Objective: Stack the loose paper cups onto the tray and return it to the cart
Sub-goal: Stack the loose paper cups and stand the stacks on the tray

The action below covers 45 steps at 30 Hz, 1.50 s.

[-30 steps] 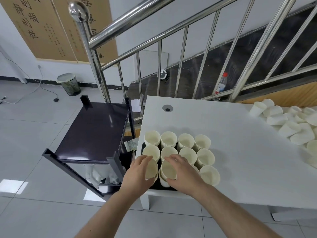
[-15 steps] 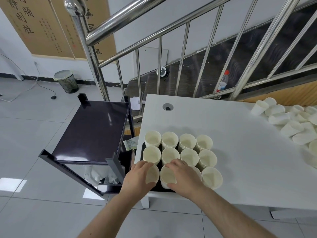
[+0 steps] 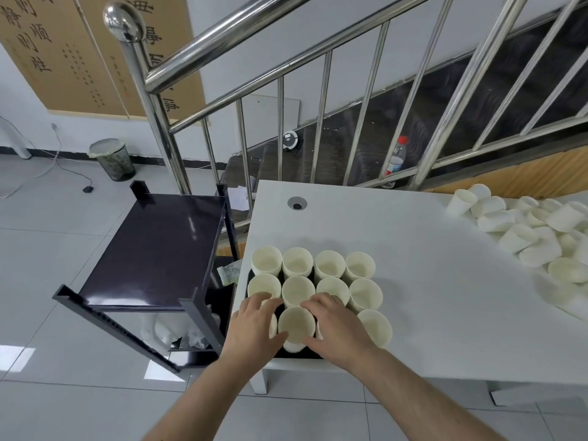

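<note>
At the worktop's (image 3: 429, 281) near left corner, beside the dark cart (image 3: 152, 249), our left hand (image 3: 254, 329) and right hand (image 3: 337, 329) flank one front-row paper cup (image 3: 296, 323) on the black tray (image 3: 297, 353). Fingers are spread and loosely curved against its sides, thumbs toward its near wall; we cannot tell how firmly they grip. The stacked cups (image 3: 318, 275) stand upright, mouths up, long axes vertical. We judge them light, thin-walled and easily crushed, so the loaded tray is best lifted by its rim, kept level. Toward the far right edge, loose cups (image 3: 525, 230) lie tumbled on their sides.
</note>
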Each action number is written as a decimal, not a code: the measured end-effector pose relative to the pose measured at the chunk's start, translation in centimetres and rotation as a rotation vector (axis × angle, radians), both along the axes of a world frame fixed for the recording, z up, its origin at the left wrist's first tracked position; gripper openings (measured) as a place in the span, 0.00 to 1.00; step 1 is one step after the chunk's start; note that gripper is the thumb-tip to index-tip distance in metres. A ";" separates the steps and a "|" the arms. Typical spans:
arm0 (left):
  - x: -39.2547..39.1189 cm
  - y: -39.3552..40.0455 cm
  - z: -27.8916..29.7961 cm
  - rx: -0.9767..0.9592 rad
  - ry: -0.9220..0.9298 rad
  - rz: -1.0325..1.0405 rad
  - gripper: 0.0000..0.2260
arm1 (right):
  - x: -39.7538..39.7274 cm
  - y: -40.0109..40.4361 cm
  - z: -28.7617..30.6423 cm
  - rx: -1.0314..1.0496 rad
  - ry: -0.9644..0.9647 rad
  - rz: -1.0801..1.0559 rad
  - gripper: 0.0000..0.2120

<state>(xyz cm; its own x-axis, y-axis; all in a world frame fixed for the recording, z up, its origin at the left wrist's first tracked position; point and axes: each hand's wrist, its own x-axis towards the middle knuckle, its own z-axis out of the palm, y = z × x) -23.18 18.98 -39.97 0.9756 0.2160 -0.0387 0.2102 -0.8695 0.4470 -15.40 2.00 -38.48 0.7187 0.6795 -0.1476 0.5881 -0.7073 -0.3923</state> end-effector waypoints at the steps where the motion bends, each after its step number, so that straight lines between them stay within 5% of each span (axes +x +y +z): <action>1: 0.4 -0.7 0.3 -0.014 -0.017 -0.013 0.27 | 0.1 -0.6 0.3 0.018 -0.008 -0.010 0.27; 28: 12.4 -38.4 2.4 -0.116 -0.061 -0.292 0.23 | 9.4 -40.5 2.9 -0.012 -0.067 -0.264 0.27; 45: 28.0 -47.4 -0.1 -0.180 0.011 -0.388 0.23 | 23.1 -51.8 0.3 -0.278 -0.002 -0.451 0.30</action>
